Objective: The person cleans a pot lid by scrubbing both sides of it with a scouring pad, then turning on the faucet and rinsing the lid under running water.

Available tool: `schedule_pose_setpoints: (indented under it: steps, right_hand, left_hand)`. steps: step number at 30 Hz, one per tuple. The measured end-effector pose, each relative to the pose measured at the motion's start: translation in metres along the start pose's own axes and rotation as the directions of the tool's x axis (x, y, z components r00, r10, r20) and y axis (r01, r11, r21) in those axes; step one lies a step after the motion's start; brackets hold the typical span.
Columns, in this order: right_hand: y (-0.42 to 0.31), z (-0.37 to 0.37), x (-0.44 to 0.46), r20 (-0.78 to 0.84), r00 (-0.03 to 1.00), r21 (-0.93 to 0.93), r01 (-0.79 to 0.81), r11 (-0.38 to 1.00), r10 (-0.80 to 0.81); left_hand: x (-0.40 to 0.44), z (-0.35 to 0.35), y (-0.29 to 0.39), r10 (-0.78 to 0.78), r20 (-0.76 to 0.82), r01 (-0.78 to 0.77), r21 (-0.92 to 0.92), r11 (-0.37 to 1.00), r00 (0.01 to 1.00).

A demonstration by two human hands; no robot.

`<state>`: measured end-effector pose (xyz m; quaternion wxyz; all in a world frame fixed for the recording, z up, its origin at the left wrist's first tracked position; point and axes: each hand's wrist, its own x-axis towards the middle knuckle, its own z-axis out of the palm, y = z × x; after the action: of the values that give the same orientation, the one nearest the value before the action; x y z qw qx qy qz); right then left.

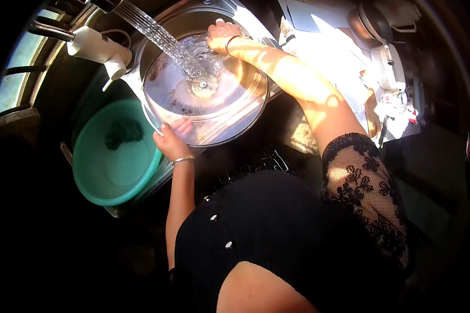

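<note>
A round glass lid (167, 88) with a metal rim and a small knob fixing at its centre is tilted over the sink (151, 49). Water (159, 36) streams onto it from the tap. My left hand (171, 144) grips the lid's near left rim, thumb on the edge and fingers seen through the glass. At the lid's far right side is my right hand (223, 36), its fingers curled at the wet surface; what they hold, if anything, is hidden.
Left of the sink stands a green basin (117, 172) with a dark item (124, 134) inside. The white tap body (96, 47) juts in at the upper left. Pans (368, 23) and a white perforated basket (388, 68) lie at the upper right.
</note>
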<state>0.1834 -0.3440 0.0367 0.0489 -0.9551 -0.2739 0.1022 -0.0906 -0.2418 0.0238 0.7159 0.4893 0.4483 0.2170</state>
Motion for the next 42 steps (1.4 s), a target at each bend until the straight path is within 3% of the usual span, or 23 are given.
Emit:
schedule_pose_setpoints:
  steps: [3, 6, 7, 10, 12, 14, 15, 17, 20, 22, 23, 27, 30, 31, 32, 34, 36, 38, 41, 42]
  right_hand:
    - [0.02, -0.022, -0.034, 0.197, 0.976, -0.019, -0.093, 0.995, 0.095]
    - [0.03, -0.02, -0.063, 0.203, 0.957, -0.009, -0.207, 0.978, 0.205]
    - [0.031, -0.009, -0.069, 0.127, 0.97, -0.087, -0.199, 0.976, 0.209]
    - [0.022, -0.021, -0.104, 0.149, 0.974, -0.134, -0.153, 0.979, 0.172]
    - [0.039, 0.011, -0.112, 0.022, 0.995, -0.128, -0.097, 0.987, 0.101]
    - [0.017, -0.023, -0.142, 0.053, 0.997, -0.147, -0.04, 0.988, 0.049]
    - [0.014, -0.014, -0.147, 0.024, 0.984, -0.105, -0.171, 0.98, 0.174]
    - [0.017, -0.009, -0.16, -0.042, 0.98, -0.048, -0.195, 0.98, 0.193]
    - [0.005, 0.014, -0.19, -0.425, 0.9, -0.055, -0.134, 0.989, 0.098]
    - [-0.014, -0.015, -0.209, -0.018, 0.979, 0.19, -0.197, 0.962, 0.204]
    - [-0.022, -0.019, -0.218, -0.072, 0.968, 0.24, -0.218, 0.946, 0.242]
    - [-0.039, -0.007, -0.229, -0.043, 0.9, 0.302, -0.401, 0.865, 0.433]
    - [-0.054, 0.006, -0.242, -0.128, 0.972, 0.213, -0.169, 0.962, 0.199]
    - [-0.067, -0.006, -0.247, -0.112, 0.972, 0.237, -0.174, 0.956, 0.204]
    - [-0.074, 0.001, -0.247, -0.13, 0.983, 0.126, -0.113, 0.986, 0.129]
    - [-0.089, 0.001, -0.247, -0.173, 0.985, 0.08, 0.001, 0.997, 0.013]
    - [-0.1, 0.009, -0.241, -0.335, 0.94, 0.148, 0.117, 0.982, -0.062]
    - [-0.106, -0.018, -0.237, -0.478, 0.879, 0.331, 0.183, 0.926, -0.003]
    - [-0.072, -0.004, -0.209, -0.416, 0.9, 0.232, 0.241, 0.942, -0.128]
    - [-0.051, 0.006, -0.203, -0.368, 0.915, 0.168, 0.241, 0.956, -0.166]
  left_hand:
    - [-0.001, 0.002, 0.001, 0.019, 0.016, -0.019, -0.028, 0.999, 1.0]
    - [-0.001, 0.005, 0.003, 0.03, 0.012, -0.029, -0.04, 0.999, 0.999]
    - [-0.004, 0.007, 0.009, 0.019, -0.003, -0.019, -0.035, 0.999, 1.0]
    - [-0.003, 0.006, 0.01, 0.001, -0.018, -0.001, -0.011, 1.0, 1.0]
    - [-0.002, 0.006, 0.013, -0.026, -0.002, 0.026, -0.024, 0.999, 1.0]
    - [-0.002, 0.007, 0.014, -0.024, -0.004, 0.024, -0.011, 1.0, 1.0]
    - [-0.001, 0.007, 0.013, -0.032, -0.001, 0.031, -0.031, 0.999, 1.0]
    - [-0.001, 0.009, 0.013, -0.047, -0.004, 0.047, -0.071, 0.996, 0.999]
    - [0.013, 0.003, 0.003, -0.076, 0.048, 0.081, -0.108, 0.991, 0.996]
    - [0.011, 0.006, 0.007, -0.071, 0.034, 0.074, -0.108, 0.991, 0.997]
    - [0.01, 0.007, 0.008, -0.069, 0.026, 0.071, -0.108, 0.992, 0.997]
    - [0.01, 0.008, 0.007, -0.04, 0.021, 0.042, -0.073, 0.996, 0.999]
    - [0.018, 0.005, 0.003, -0.036, 0.058, 0.04, -0.074, 0.996, 0.998]
    - [0.022, 0.003, 0.0, -0.038, 0.073, 0.044, -0.083, 0.996, 0.997]
    - [0.025, 0.002, -0.003, -0.038, 0.087, 0.046, -0.093, 0.995, 0.995]
    - [0.023, 0.005, -0.004, -0.011, 0.074, 0.017, -0.088, 0.996, 0.997]
    - [0.021, 0.008, -0.002, -0.022, 0.059, 0.026, -0.077, 0.997, 0.998]
    - [0.019, 0.011, 0.006, -0.071, 0.042, 0.074, -0.057, 0.996, 0.997]
    - [0.025, 0.001, -0.003, -0.096, 0.155, 0.135, -0.267, 0.954, 0.983]
    - [0.022, 0.001, -0.003, -0.077, 0.113, 0.1, -0.215, 0.971, 0.991]
